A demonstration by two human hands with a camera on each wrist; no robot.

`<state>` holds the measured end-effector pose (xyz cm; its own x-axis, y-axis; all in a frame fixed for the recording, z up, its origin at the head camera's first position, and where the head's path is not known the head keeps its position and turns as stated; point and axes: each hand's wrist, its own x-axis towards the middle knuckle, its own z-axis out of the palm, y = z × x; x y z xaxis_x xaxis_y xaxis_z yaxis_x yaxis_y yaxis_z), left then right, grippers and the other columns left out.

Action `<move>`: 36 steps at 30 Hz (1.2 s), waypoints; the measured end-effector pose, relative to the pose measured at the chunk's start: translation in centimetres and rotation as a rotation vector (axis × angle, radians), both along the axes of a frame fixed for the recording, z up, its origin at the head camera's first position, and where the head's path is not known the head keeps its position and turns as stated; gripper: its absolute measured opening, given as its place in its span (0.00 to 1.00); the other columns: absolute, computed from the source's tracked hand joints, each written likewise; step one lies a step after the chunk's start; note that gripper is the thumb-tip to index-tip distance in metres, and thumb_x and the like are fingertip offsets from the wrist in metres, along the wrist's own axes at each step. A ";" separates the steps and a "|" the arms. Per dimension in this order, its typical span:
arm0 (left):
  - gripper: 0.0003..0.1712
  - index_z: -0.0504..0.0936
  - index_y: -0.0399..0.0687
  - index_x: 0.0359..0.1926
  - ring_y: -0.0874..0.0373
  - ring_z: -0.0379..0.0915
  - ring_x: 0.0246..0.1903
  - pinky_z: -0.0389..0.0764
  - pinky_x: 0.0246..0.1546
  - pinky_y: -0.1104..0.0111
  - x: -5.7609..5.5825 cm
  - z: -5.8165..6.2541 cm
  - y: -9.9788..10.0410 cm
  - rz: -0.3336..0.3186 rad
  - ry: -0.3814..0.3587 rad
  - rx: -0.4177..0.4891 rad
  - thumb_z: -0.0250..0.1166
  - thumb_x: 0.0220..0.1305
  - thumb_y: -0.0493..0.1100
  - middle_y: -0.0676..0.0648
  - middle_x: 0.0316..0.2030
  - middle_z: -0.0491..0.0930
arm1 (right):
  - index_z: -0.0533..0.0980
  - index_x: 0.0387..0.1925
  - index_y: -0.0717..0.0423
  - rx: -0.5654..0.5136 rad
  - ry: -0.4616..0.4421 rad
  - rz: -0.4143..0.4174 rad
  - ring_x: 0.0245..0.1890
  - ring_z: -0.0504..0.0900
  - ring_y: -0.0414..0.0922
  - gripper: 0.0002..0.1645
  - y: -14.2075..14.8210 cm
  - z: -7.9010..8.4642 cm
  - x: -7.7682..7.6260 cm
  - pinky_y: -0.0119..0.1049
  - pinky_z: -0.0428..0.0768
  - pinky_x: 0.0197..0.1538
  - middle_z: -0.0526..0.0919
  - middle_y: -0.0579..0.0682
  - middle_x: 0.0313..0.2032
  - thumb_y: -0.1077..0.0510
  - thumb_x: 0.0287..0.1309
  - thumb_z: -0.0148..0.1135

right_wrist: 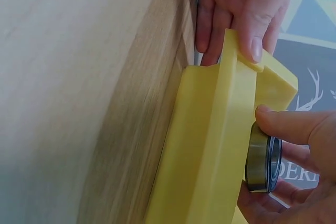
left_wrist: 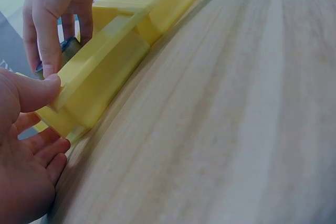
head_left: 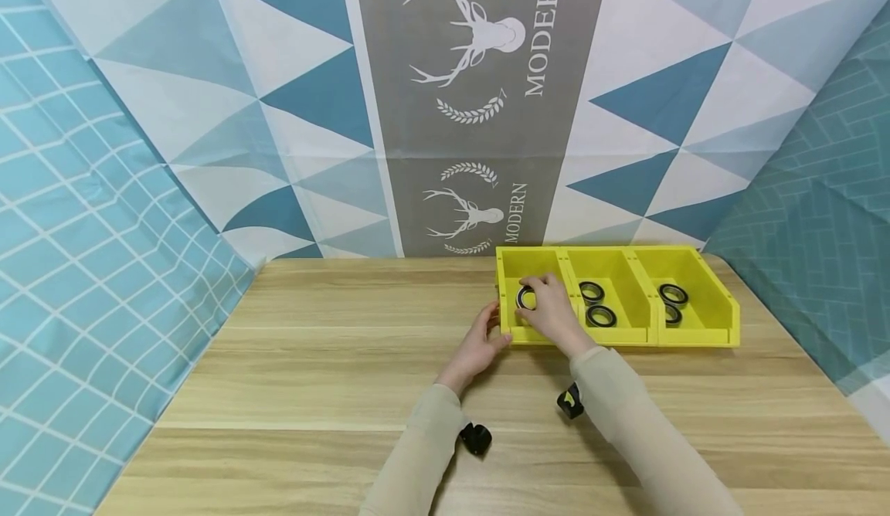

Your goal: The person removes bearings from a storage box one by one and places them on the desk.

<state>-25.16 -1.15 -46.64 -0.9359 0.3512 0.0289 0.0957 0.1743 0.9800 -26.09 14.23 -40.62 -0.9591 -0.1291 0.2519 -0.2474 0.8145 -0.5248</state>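
Observation:
A yellow three-compartment bin [head_left: 619,337] stands at the back right of the table. My left hand [head_left: 477,346] grips its left front corner, thumb [left_wrist: 39,90] on the rim and fingers around the side. Inside the left compartment, my right hand [head_left: 554,311] pinches a ball bearing [right_wrist: 258,161], a dark ring with a metallic outer face, between thumb and fingers. The bearing is upright on edge just behind the front wall in the right wrist view. Two bearings [head_left: 601,325] lie in the middle compartment and two more [head_left: 673,302] in the right one, one partly hidden by a divider.
The wood-grain table [head_left: 334,361] stretches to the left and in front of the bin. A patterned cloth backdrop [head_left: 473,137] rises right behind the table's back edge. Small black cameras [head_left: 476,439] are worn at both wrists.

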 end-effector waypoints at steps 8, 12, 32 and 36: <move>0.38 0.49 0.42 0.69 0.45 0.55 0.63 0.54 0.65 0.53 0.1 0.4 0.0 0.003 0.016 -0.009 0.56 0.61 0.35 0.39 0.64 0.57 | 0.72 0.52 0.62 -0.003 0.012 0.009 0.49 0.68 0.58 0.34 0.1 0.1 0.6 0.51 0.70 0.52 0.69 0.64 0.47 0.58 0.41 0.72; 0.38 0.49 0.45 0.69 0.47 0.55 0.64 0.55 0.65 0.55 0.3 0.3 0.0 0.006 0.009 -0.016 0.56 0.62 0.36 0.41 0.65 0.58 | 0.72 0.51 0.62 0.006 0.034 0.014 0.49 0.68 0.58 0.34 0.1 0.0 0.9 0.51 0.70 0.52 0.69 0.63 0.47 0.57 0.40 0.73; 0.38 0.49 0.44 0.69 0.47 0.54 0.64 0.52 0.66 0.54 0.2 0.2 -0.1 -0.003 0.012 -0.035 0.57 0.61 0.36 0.40 0.65 0.57 | 0.75 0.43 0.63 0.039 0.069 0.024 0.41 0.69 0.53 0.31 0.8 0.2 2.5 0.46 0.73 0.44 0.68 0.58 0.40 0.53 0.36 0.74; 0.37 0.49 0.39 0.68 0.44 0.54 0.64 0.52 0.66 0.53 0.7 1.1 -0.2 -0.012 0.021 -0.009 0.56 0.61 0.34 0.37 0.64 0.57 | 0.73 0.41 0.62 0.045 0.059 0.024 0.37 0.69 0.51 0.30 0.8 0.4 2.9 0.44 0.73 0.41 0.67 0.56 0.38 0.52 0.35 0.75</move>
